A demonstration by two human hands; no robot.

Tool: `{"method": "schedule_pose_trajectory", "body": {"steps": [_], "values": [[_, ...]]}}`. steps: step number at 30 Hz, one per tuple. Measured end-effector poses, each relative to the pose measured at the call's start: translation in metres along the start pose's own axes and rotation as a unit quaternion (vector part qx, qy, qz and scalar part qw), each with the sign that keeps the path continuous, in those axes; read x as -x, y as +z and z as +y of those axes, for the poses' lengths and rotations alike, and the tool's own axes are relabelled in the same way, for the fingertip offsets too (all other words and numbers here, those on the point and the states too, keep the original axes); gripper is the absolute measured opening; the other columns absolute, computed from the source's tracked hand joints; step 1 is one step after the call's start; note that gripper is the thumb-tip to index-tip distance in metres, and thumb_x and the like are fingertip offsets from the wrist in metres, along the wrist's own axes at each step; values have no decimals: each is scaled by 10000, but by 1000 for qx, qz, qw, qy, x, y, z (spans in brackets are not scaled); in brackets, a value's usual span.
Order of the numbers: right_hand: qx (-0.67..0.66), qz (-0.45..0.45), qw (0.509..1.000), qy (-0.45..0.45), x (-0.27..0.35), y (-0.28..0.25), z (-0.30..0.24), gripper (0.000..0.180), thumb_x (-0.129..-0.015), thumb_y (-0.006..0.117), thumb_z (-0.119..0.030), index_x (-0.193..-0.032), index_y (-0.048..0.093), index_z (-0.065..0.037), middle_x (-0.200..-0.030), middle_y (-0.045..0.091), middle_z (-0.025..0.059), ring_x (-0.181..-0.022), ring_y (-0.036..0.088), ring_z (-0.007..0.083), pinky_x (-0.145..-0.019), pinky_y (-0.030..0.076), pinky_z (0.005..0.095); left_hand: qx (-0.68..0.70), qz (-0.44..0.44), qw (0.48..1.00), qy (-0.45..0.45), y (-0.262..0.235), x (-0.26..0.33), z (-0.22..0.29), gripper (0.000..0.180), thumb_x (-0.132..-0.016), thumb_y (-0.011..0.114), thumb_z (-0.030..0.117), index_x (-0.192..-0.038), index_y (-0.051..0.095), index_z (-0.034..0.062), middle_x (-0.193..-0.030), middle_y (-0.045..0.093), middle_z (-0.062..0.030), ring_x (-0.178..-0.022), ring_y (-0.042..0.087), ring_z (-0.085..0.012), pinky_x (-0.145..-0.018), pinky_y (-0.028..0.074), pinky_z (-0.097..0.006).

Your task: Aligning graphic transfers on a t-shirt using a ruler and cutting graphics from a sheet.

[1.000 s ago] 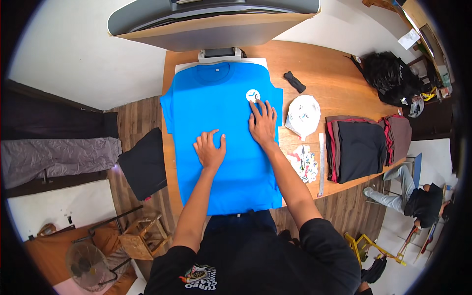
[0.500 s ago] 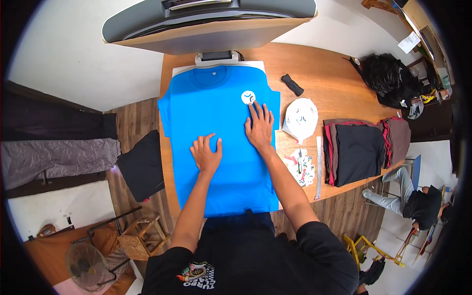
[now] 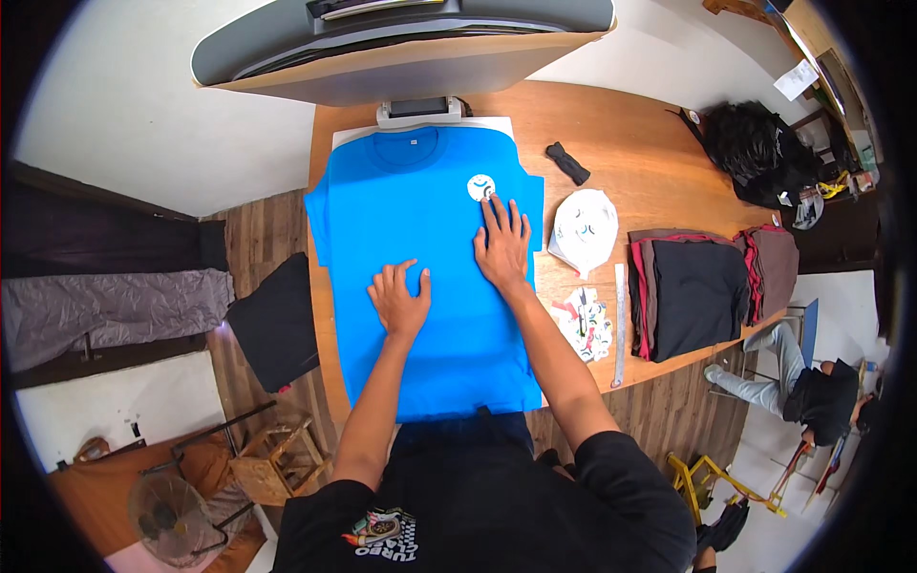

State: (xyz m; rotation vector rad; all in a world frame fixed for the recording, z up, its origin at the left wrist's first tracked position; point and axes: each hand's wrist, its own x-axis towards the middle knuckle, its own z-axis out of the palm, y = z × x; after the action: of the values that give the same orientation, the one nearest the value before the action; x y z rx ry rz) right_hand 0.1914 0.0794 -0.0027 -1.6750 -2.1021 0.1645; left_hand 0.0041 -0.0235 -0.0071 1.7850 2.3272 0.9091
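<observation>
A bright blue T-shirt [image 3: 420, 220] lies spread face up over the white bed of a heat press [image 3: 401, 72], whose upper plate is raised at the far end. On the shirt's upper right chest sits a round white transfer [image 3: 480, 188] with dark and teal marks. My right hand [image 3: 502, 246] rests on the shirt with fingers spread, its fingertips touching the transfer's lower edge. Lower on the shirt, left of its middle, my left hand [image 3: 398, 298] lies with fingers loosely bent and apart, holding nothing.
Right of the shirt are a black cloth bundle [image 3: 568, 163], a white bag [image 3: 583, 231], cut transfers [image 3: 585, 325], a ruler [image 3: 619, 325] and folded dark garments [image 3: 690, 296] on the wooden table [image 3: 659, 181]. A person [image 3: 821, 401] is at the far right.
Both hands keep nearly the same place on the shirt. The view has shifted very slightly; nothing is taken up or let go.
</observation>
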Motion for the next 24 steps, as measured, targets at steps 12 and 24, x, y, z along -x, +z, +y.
{"method": "schedule_pose_trajectory", "body": {"steps": [12, 24], "values": [[5, -2, 1000, -10, 2, 3, 5, 535, -970, 520, -237, -1493, 511, -127, -1564, 448, 73, -1489, 318, 365, -1207, 201, 570, 468, -396, 787, -64, -96, 10, 21, 153, -958, 735, 183, -1058, 708, 70, -999, 677, -39, -905, 627, -149, -796, 493, -323], [-3, -9, 1000, -19, 0, 2, 0, 555, -970, 515, -237, -1514, 478, -138, -1581, 424, 76, -1487, 322, 367, -1205, 202, 569, 738, -561, 292, 236, -269, 44, 101, 143, -882, 829, 200, -931, 754, 88, -1031, 716, -55, -950, 667, -241, -860, 438, -383]]}}
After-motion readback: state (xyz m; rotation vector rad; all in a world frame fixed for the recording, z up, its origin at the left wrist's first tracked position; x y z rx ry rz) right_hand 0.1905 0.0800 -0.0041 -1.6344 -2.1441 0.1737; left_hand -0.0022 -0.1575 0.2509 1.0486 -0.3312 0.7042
